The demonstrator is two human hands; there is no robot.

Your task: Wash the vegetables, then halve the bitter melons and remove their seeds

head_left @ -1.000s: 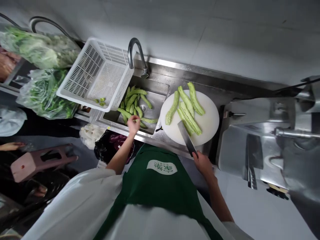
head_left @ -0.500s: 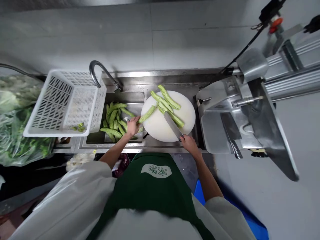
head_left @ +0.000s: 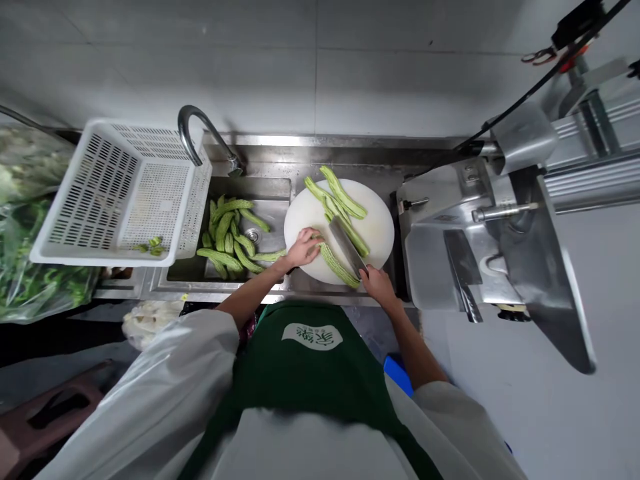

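My left hand [head_left: 304, 248] is closed around one end of a long, ridged green gourd [head_left: 339, 265] at the near side of the round white cutting board [head_left: 377, 223]. My right hand [head_left: 379, 287] grips the handle of a kitchen knife [head_left: 348, 245]. Its blade points up and left across the board, between the held gourd and several other green gourds [head_left: 344, 193] lying at the back. More gourds [head_left: 227, 230] are heaped in the sink to the left of my left hand.
A white plastic basket [head_left: 110, 257] holding a few green bits stands left of the sink, under a curved faucet [head_left: 186, 127]. On the right is a metal slicing machine [head_left: 545, 260] with a cleaver [head_left: 463, 260] resting on it. Bagged greens [head_left: 47, 283] sit far left.
My left hand has moved right from the sink's edge to the board, bringing the gourd with it. The gourd now lies near the board's front. My right hand stays with the knife.
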